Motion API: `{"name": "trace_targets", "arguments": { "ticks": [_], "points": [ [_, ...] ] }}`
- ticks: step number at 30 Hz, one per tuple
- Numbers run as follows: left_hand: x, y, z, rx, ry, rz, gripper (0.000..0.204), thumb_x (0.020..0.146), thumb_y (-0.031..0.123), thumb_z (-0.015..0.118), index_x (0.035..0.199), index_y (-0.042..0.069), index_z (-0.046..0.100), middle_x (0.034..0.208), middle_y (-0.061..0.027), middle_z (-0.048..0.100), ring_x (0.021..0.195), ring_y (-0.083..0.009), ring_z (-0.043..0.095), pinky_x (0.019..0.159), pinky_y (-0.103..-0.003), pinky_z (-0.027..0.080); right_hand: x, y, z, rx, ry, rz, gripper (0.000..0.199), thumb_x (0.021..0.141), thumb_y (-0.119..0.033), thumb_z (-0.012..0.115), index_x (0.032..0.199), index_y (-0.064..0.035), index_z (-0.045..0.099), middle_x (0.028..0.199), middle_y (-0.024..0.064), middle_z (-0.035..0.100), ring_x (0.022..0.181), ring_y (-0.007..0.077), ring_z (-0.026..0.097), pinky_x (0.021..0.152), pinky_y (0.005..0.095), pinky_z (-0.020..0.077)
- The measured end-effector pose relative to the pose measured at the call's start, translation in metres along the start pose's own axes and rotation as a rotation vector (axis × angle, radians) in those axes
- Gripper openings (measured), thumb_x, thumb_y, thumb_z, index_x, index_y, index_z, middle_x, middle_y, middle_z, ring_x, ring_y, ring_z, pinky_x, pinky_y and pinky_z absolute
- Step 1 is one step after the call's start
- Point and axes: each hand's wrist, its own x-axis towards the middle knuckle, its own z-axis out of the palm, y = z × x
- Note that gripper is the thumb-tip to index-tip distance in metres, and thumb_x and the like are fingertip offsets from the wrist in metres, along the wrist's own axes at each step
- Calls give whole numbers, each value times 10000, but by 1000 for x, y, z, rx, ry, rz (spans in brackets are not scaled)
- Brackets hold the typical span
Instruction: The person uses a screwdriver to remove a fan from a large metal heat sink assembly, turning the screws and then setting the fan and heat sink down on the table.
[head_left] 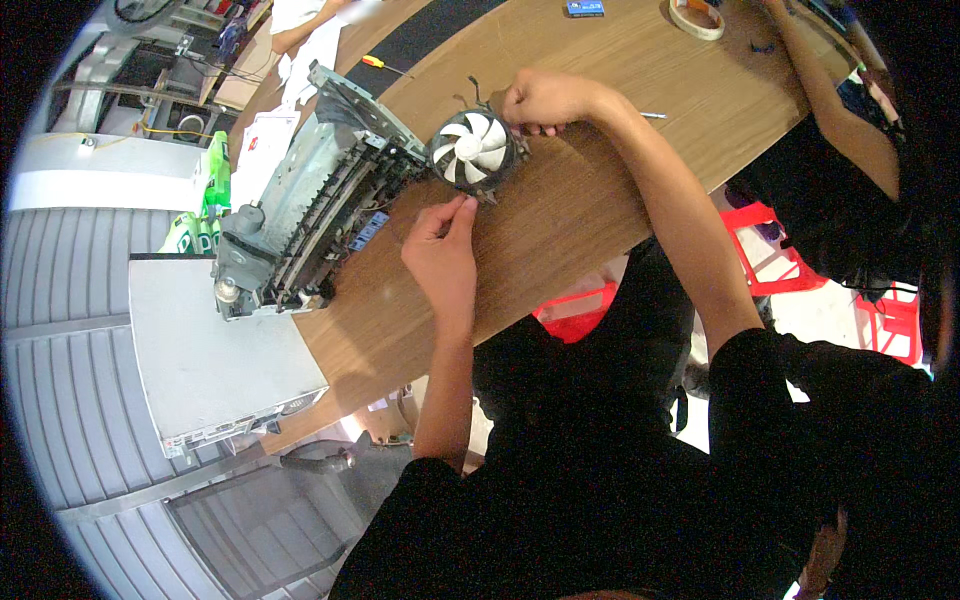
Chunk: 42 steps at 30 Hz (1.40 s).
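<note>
Well, the fan (468, 147) might tip under uneven pressure — left hand (440, 245) pinched at its edge, right hand (550, 98) curled closed, contents unclear.

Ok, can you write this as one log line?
left hand: pinched beside fan; right hand: curled at fan's right edge; fan: white blades, near metal frame; screwdriver: on table, untouched

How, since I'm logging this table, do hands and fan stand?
Left hand pinched by near edge of white-bladed fan; right hand at upper right. Fan faces up. Grey machine frame close on its left.
</note>
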Motion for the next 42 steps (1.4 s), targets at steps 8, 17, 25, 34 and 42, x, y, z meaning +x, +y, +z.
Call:
{"name": "trace_targets", "arguments": {
  "ticks": [8, 17, 25, 34, 42],
  "points": [
    [-4, 19, -2, 546, 33, 369, 129, 852, 190, 712, 874, 65, 737, 858, -94, 677, 728, -289, 667, 643, -378, 524, 1, 4, 1, -6, 30, 67, 253, 872, -209, 565, 721, -37, 673, 595, 26, 612, 487, 106, 560, 441, 273, 467],
    [-13, 32, 2, 695, 5, 323, 165, 893, 231, 659, 890, 74, 710, 889, -83, 662, 755, -337, 657, 649, -430, 519, -1, -1, 1, -5, 1, 75, 264, 883, -211, 566, 722, -24, 662, 599, 29, 613, 499, 108, 573, 443, 270, 469],
    [10, 2, -10, 304, -35, 242, 107, 846, 142, 726, 876, 40, 715, 873, -114, 698, 691, -231, 665, 592, -360, 504, 2, 3, 5, -13, 24, 18, 281, 859, -220, 576, 686, -21, 672, 573, 66, 615, 464, 144, 577, 432, 309, 471],
    [24, -5, -14, -324, -394, -411, 209, 873, 206, 754, 943, 19, 690, 807, -35, 677, 656, -94, 621, 524, -229, 469, 2, 7, 4, -37, 15, 0, 268, 867, -199, 554, 690, -28, 662, 582, 42, 617, 473, 129, 579, 427, 290, 463],
    [-17, 14, -7, -178, -422, -327, 283, 875, 255, 746, 854, -25, 711, 684, -52, 678, 574, -109, 619, 512, -257, 459, -6, -12, 7, -29, -126, 45, 271, 887, -172, 509, 687, -43, 638, 597, 37, 615, 484, 123, 585, 427, 285, 470]
  ]
}}
